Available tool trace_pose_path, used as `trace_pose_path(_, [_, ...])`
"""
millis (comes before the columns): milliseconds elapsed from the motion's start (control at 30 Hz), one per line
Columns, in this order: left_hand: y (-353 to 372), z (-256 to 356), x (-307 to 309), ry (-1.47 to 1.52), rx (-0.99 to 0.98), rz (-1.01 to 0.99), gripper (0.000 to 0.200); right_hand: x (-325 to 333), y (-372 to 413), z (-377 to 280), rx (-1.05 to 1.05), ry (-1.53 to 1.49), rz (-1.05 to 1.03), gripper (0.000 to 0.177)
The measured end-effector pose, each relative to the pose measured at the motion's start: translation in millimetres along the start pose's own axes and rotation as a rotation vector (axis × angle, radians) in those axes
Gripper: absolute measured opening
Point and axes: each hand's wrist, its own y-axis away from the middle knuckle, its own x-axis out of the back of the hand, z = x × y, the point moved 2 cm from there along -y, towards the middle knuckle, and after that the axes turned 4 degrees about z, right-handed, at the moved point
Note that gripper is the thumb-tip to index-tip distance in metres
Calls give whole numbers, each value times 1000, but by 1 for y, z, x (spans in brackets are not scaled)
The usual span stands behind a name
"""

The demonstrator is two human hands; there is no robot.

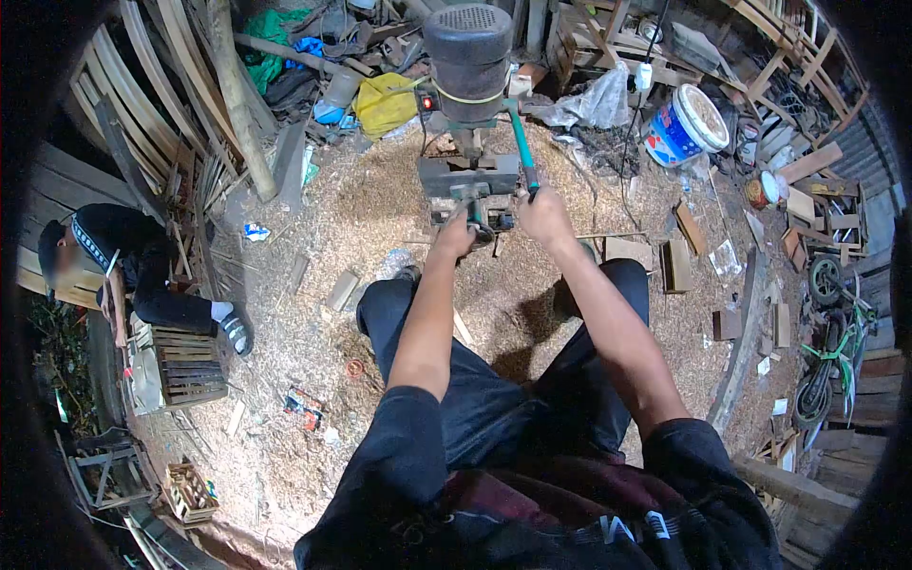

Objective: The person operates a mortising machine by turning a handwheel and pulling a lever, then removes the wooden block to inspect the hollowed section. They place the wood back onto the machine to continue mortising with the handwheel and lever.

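Lettering on the white-and-blue plastic bucket [668,142] is too small to read. Right hand [544,217] curls around the black-ended green lever [522,142] beside the dark cylindrical motor [468,57]; left hand [456,237], its grip unclear, reaches forward, below the grey metal block [445,175].

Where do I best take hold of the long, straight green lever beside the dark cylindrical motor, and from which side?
Probably by the dark grip at the near end of the long, straight green lever, coming from the wearer's side. The bar slants toward the wearer, and the right hand closes around that end; its far end runs in beside the dark cylindrical motor.
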Motion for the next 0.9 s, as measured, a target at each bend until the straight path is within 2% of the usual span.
trace_pose_path(67, [-4, -1, -11, -40, 7, -71, 38, -10, 10, 4, -53, -8, 63, 36])
trace_pose_path(200, [-1, 4, -12, 9, 18, 13, 24, -19, 17, 13, -53, -47, 104, 32])
trace_pose_path(400, [2, 7, -16, 47, 20, 144, 21, -36, 32, 22, -62, -128, 112, 32])
trace_pose_path(467, [4, 15, -11, 46, 32, 145, 21, -44, 36, 29, -3, -132, 161, 31])
trace_pose_path(567, [4, 20, -5, 47, 58, 131, 21, -47, 39, 27, -124, -112, 99, 31])
trace_pose_path(767, [2, 14, -14, 88, 71, 120, 20, -66, 37, 46, -133, -101, 73, 34])
trace_pose_path(900, [4, 14, -13, 37, 48, 115, 21, -80, 39, 55, -67, -128, 148, 32])
